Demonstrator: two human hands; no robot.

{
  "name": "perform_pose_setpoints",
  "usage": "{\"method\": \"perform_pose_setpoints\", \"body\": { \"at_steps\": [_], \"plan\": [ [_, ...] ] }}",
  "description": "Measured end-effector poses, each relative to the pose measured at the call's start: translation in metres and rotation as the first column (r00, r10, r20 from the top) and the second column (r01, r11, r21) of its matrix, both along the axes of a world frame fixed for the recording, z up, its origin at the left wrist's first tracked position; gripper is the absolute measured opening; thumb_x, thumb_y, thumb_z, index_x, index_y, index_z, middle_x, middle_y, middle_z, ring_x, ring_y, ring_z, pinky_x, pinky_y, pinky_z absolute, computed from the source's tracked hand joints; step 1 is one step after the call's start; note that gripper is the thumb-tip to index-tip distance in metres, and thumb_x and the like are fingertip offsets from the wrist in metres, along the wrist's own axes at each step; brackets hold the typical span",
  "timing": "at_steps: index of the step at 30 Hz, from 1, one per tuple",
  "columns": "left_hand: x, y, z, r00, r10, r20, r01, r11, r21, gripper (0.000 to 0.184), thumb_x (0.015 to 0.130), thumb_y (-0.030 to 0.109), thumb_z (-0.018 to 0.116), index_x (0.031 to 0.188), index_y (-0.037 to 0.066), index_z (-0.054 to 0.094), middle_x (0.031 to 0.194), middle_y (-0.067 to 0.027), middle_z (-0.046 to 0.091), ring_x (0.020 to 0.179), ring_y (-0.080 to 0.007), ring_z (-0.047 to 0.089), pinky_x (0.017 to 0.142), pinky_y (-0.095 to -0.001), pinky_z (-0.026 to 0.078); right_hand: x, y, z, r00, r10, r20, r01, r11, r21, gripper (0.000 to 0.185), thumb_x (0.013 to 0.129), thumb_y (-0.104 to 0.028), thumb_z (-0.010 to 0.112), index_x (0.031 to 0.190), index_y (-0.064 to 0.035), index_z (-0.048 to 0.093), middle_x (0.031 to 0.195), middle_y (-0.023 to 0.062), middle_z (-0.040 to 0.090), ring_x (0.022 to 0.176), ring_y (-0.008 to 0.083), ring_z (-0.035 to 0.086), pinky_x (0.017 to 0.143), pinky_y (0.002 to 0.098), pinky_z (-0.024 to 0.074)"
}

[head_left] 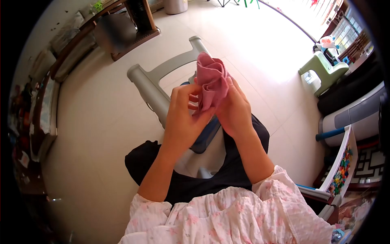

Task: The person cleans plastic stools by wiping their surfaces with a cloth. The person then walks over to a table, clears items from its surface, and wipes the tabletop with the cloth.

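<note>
Left hand (pixel 183 101): raised, fingers (pixel 193 98) curled inward, gripping.
Right hand (pixel 237 106): just beside the left, gripping, thumb (pixel 230 82) pointing forward, fingers mostly hidden.
Left forearm (pixel 163 164): bare, slanting forward and inward.
Right forearm (pixel 255 153): bare, likewise slanting.
Wrists (pixel 179 133): near each other, apart.

A pink cloth (pixel 212 83), gathered into soft, overlapping folds (rather petal-like), is held upright between the left hand (pixel 182 107) and right hand (pixel 235 107), its top rising above both.

This looks like a home. There is a shiny tiled floor (pixel 101 122), brown wooden furniture (pixel 140 43), a little green stool (pixel 323 71) and lots of small, colourful bits (pixel 340 171).
</note>
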State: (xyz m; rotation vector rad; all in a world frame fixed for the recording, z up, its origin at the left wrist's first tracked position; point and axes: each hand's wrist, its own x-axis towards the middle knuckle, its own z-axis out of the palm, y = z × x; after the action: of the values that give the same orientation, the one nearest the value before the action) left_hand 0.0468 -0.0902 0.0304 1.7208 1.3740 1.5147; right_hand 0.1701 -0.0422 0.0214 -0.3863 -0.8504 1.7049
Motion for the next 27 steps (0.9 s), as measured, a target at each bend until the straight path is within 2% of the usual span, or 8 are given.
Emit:
{"method": "perform_pose_setpoints", "body": {
  "at_steps": [5, 7, 10, 17, 19, 22, 25, 27],
  "plan": [
    [-0.022, 0.009, -0.014, 0.979, -0.202, 0.008, 0.202, 0.979, -0.01, 0.036, 0.078, 0.003, 0.069, 0.11, 0.004, 0.051, 0.105, -0.0079, 0.053, 0.092, -0.0165, 0.057, 0.079, -0.0297, 0.05, 0.013, 0.008, -0.006, 0.956, 0.234, -0.174, -0.249, 0.966, -0.068, 0.051, 0.099, -0.037, 0.03, 0.136, -0.0005, 0.035, 0.131, 0.0164, 0.049, 0.12, 0.0292, 0.05, 0.098, 0.042, 0.0426],
    [-0.025, 0.006, -0.014, 0.73, -0.211, 0.65, 0.369, 0.922, -0.115, 0.028, 0.084, 0.003, 0.065, 0.108, 0.004, 0.052, 0.103, -0.0059, 0.058, 0.093, -0.0134, 0.057, 0.08, -0.0299, 0.049, 0.016, 0.009, -0.01, 0.943, 0.268, -0.196, -0.286, 0.956, -0.07, 0.051, 0.099, -0.037, 0.03, 0.136, -0.001, 0.035, 0.132, 0.0161, 0.048, 0.122, 0.0288, 0.048, 0.098, 0.0421, 0.0421],
    [-0.027, 0.008, 0.0, 0.507, -0.133, 0.852, 0.421, 0.9, -0.111, 0.019, 0.088, 0.006, 0.062, 0.106, 0.005, 0.054, 0.101, -0.005, 0.062, 0.093, -0.0116, 0.057, 0.081, -0.0287, 0.048, 0.02, 0.008, -0.013, 0.962, 0.195, -0.19, -0.237, 0.944, -0.228, 0.049, 0.098, -0.038, 0.033, 0.135, -0.0066, 0.035, 0.126, 0.0123, 0.053, 0.115, 0.0263, 0.052, 0.098, 0.0413, 0.0402],
    [-0.026, 0.011, 0.002, 0.923, -0.045, 0.382, 0.123, 0.976, -0.181, 0.013, 0.089, 0.012, 0.063, 0.098, 0.005, 0.057, 0.104, -0.0062, 0.062, 0.092, -0.0129, 0.057, 0.079, -0.027, 0.047, 0.02, -0.005, -0.02, 0.999, 0.002, 0.042, 0.002, 0.995, -0.099, 0.045, 0.095, -0.025, 0.05, 0.134, -0.0078, 0.035, 0.12, 0.0113, 0.054, 0.109, 0.0227, 0.055, 0.09, 0.0425, 0.0476],
    [-0.025, 0.016, 0.008, 0.977, 0.191, -0.092, -0.156, 0.942, 0.296, 0.012, 0.088, 0.012, 0.064, 0.095, 0.004, 0.059, 0.097, -0.0057, 0.063, 0.087, -0.0154, 0.058, 0.077, -0.0265, 0.046, 0.024, -0.008, -0.02, 0.985, -0.078, 0.152, 0.084, 0.996, -0.028, 0.046, 0.093, -0.02, 0.054, 0.134, -0.0072, 0.035, 0.118, 0.0119, 0.054, 0.107, 0.0219, 0.056, 0.089, 0.0416, 0.0491],
    [-0.029, 0.013, 0.032, 0.943, 0.293, -0.158, -0.167, 0.827, 0.537, 0.013, 0.086, 0.012, 0.066, 0.093, 0.003, 0.059, 0.09, -0.0055, 0.064, 0.081, -0.0177, 0.059, 0.074, -0.0264, 0.046, 0.04, -0.007, -0.024, 0.983, 0.019, 0.184, -0.002, 0.996, -0.092, 0.046, 0.092, -0.013, 0.056, 0.132, -0.0042, 0.037, 0.114, 0.0115, 0.056, 0.102, 0.0193, 0.057, 0.089, 0.0349, 0.0472],
    [-0.03, 0.001, 0.058, 0.993, 0.111, -0.048, -0.087, 0.934, 0.348, 0.014, 0.09, 0.015, 0.062, 0.098, 0.004, 0.058, 0.079, -0.0038, 0.063, 0.068, -0.0101, 0.055, 0.066, -0.0218, 0.045, 0.043, -0.002, -0.024, 0.805, -0.405, 0.434, 0.284, 0.905, 0.318, 0.039, 0.091, -0.009, 0.054, 0.127, 0.0022, 0.042, 0.111, 0.0082, 0.056, 0.101, 0.0156, 0.055, 0.091, 0.0273, 0.041],
    [-0.029, -0.002, 0.074, 0.998, -0.03, 0.054, 0.017, 0.975, 0.222, 0.015, 0.091, 0.016, 0.061, 0.1, 0.005, 0.057, 0.076, -0.0034, 0.063, 0.066, -0.0071, 0.054, 0.062, -0.0201, 0.043, 0.047, 0.007, -0.012, 0.851, -0.407, 0.332, 0.234, 0.86, 0.454, 0.05, 0.092, -0.024, 0.055, 0.131, 0.0018, 0.04, 0.117, 0.0103, 0.056, 0.108, 0.0192, 0.054, 0.096, 0.0315, 0.0415]
  ]
}}
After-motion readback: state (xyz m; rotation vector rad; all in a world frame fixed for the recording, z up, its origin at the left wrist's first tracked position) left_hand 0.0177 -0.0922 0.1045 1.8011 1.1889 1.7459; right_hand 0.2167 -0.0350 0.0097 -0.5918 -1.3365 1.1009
